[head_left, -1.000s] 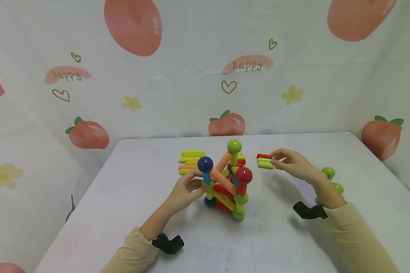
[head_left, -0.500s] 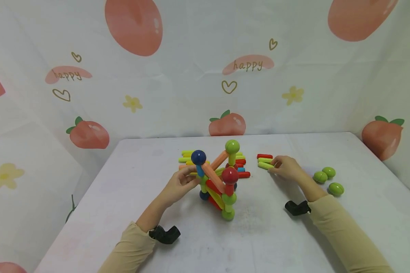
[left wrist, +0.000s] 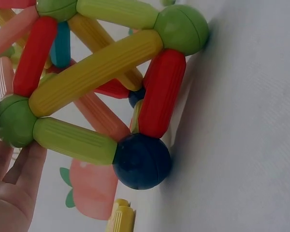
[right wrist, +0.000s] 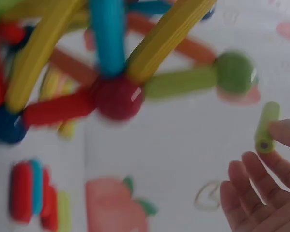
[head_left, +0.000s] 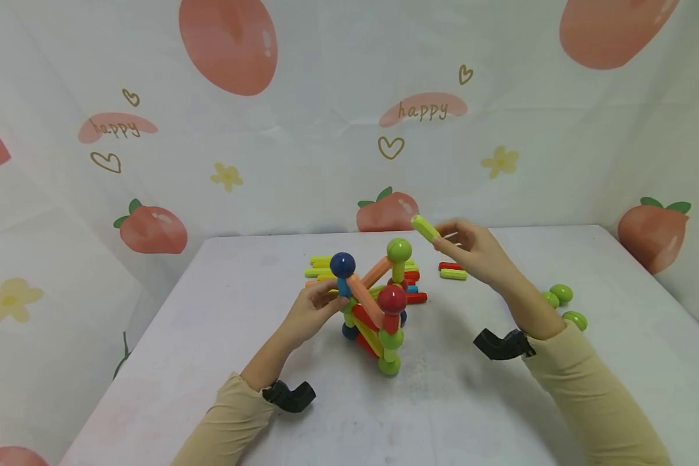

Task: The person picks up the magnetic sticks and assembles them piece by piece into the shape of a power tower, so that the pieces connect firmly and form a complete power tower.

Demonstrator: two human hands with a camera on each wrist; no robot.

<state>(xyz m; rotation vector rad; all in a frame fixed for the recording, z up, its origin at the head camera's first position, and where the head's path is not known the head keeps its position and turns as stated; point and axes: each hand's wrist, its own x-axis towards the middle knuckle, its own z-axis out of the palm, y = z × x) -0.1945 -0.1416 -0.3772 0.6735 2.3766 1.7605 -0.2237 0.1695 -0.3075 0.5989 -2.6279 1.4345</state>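
Observation:
A tower of magnetic sticks and balls (head_left: 366, 317) stands on the table, with a dark blue, a red and a green ball at its top corners. My left hand (head_left: 310, 315) grips its left corner, thumb and fingers around the green ball (left wrist: 14, 121) there. Raised behind the tower's right side, my right hand (head_left: 472, 252) pinches a light green magnetic stick (head_left: 425, 228) between thumb and fingers. In the right wrist view that stick (right wrist: 268, 126) shows a dark dot at its end, apart from the tower's nearest green ball (right wrist: 236, 72).
Behind the tower lie several yellow and orange sticks (head_left: 320, 273) and some red and blue sticks (head_left: 416, 298). A red stick (head_left: 450, 266) and a light green stick (head_left: 453, 274) lie farther right. Green balls (head_left: 561, 293) rest near the right side of the table (head_left: 151, 382).
My right hand has picked a light green stick off the table and lifted it up and left toward the tower's top. The tower shifted left earlier; my left hand stays on it.

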